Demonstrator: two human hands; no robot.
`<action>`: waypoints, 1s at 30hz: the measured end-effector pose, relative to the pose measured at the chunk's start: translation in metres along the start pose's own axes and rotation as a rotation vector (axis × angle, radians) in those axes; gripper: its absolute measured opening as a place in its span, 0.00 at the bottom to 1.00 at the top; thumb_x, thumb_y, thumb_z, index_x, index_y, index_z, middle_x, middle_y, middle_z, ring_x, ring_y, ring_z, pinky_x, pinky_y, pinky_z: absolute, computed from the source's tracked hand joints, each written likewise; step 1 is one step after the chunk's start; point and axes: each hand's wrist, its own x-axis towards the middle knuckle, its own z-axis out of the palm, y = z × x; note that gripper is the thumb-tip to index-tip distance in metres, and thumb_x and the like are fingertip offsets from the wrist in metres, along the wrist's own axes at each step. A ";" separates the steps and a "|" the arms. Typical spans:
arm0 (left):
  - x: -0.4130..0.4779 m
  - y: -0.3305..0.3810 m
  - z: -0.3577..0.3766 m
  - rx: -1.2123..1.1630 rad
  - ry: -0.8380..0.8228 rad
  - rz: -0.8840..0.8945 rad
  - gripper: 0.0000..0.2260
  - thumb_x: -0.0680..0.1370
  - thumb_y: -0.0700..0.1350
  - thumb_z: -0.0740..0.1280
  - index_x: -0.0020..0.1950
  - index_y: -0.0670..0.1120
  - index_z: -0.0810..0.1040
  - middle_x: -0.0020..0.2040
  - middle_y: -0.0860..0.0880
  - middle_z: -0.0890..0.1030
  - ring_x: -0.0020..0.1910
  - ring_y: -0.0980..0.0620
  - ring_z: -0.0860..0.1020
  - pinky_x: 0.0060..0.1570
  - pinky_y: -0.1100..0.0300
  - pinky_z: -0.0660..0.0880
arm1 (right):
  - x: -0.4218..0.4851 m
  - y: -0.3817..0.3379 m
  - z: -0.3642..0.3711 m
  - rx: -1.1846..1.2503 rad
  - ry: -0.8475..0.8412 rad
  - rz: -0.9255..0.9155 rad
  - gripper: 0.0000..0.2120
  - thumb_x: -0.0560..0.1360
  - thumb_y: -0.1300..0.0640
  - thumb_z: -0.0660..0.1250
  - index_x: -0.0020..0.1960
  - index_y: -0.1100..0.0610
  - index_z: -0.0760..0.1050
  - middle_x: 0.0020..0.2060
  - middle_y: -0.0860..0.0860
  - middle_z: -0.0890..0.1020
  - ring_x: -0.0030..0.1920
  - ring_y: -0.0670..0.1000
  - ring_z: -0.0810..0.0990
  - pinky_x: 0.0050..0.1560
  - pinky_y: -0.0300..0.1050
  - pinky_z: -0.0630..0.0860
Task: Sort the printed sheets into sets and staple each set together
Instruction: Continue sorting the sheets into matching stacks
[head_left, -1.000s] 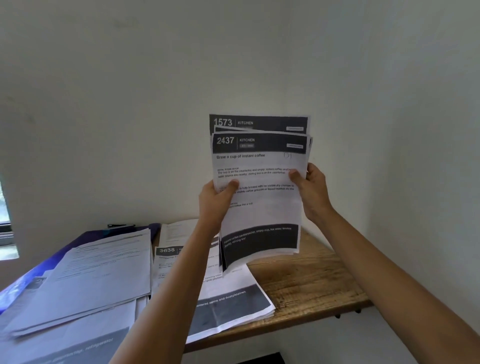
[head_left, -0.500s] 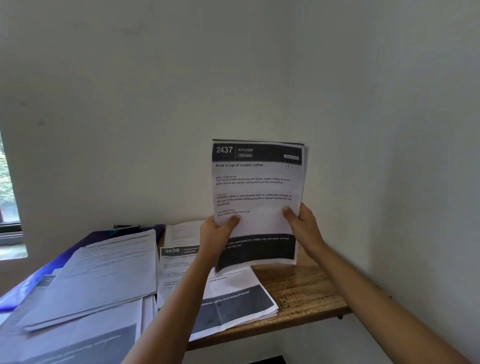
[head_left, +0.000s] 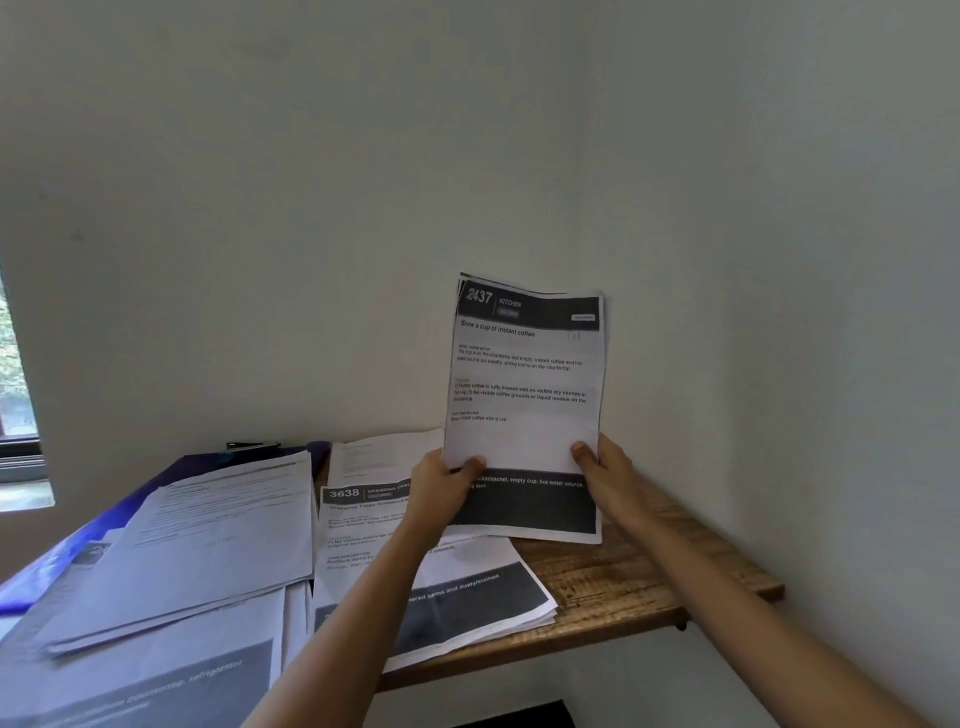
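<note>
I hold a thin set of printed sheets (head_left: 524, 395) upright above the right end of the wooden table (head_left: 639, 577); the front page reads "2437 KITCHEN". My left hand (head_left: 441, 493) grips its lower left edge with the thumb on the front. My right hand (head_left: 605, 478) grips the lower right edge the same way. The sheets' edges line up, so only the front page shows. Below them a stack headed "3638" (head_left: 363, 525) lies flat on the table. A dark object that may be a stapler (head_left: 252, 445) lies at the back by the wall.
A slanted pile of white printed pages (head_left: 208, 540) covers the left of the table over a blue folder (head_left: 31, 577). More sheets (head_left: 145, 680) lie at the near left. Walls close in behind and on the right. A window (head_left: 15, 415) is at the far left.
The held sheets have come down from chest height toward the table. A back page headed "1573" that stuck up a second ago is now hidden behind the front page.
</note>
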 end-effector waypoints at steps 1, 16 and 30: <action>0.003 0.004 0.001 0.008 -0.010 -0.015 0.17 0.79 0.47 0.67 0.64 0.42 0.73 0.57 0.46 0.79 0.54 0.46 0.77 0.55 0.54 0.77 | 0.002 -0.002 -0.002 -0.034 0.019 -0.016 0.12 0.83 0.58 0.55 0.64 0.54 0.70 0.55 0.49 0.78 0.52 0.44 0.78 0.54 0.35 0.74; -0.011 0.023 0.021 0.292 -0.142 -0.080 0.05 0.77 0.42 0.68 0.47 0.44 0.73 0.52 0.47 0.80 0.50 0.45 0.82 0.45 0.55 0.81 | 0.035 0.002 -0.050 -1.003 -0.003 0.237 0.12 0.79 0.60 0.56 0.59 0.62 0.72 0.55 0.60 0.78 0.47 0.58 0.76 0.43 0.44 0.68; 0.003 -0.029 -0.053 0.904 -0.080 -0.094 0.17 0.81 0.49 0.61 0.65 0.40 0.71 0.64 0.40 0.76 0.64 0.40 0.72 0.64 0.48 0.69 | 0.033 0.049 -0.048 -1.031 -0.151 0.407 0.20 0.77 0.66 0.58 0.68 0.68 0.61 0.62 0.65 0.72 0.59 0.62 0.75 0.54 0.49 0.72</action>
